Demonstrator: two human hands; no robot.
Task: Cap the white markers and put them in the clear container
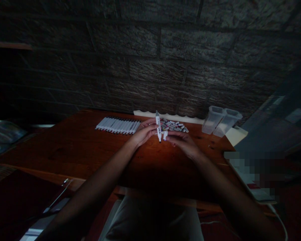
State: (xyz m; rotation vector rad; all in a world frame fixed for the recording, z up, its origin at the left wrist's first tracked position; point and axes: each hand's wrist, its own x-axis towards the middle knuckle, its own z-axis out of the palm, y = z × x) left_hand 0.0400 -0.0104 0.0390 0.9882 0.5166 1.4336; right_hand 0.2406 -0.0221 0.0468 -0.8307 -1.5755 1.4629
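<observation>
Above the middle of the wooden table (65, 150), my left hand (145, 131) is closed around a white marker (158, 127) held nearly upright, its grey end up and a dark tip down. Just to its right, my right hand (182, 142) pinches a small white marker cap (165, 135) with a dark bluish edge. Cap and marker are close together but apart. Left of my left hand lies a neat row of white markers (117, 125), side by side. Behind my hands is a loose pile of marker caps (174, 125) with several colours.
Two clear plastic containers (217, 120) stand at the table's back right, beside a pale paper or card (237, 134). A white wavy-edged strip (190, 118) runs along the stone wall (140, 67). White cable (278, 217) hangs at the lower right.
</observation>
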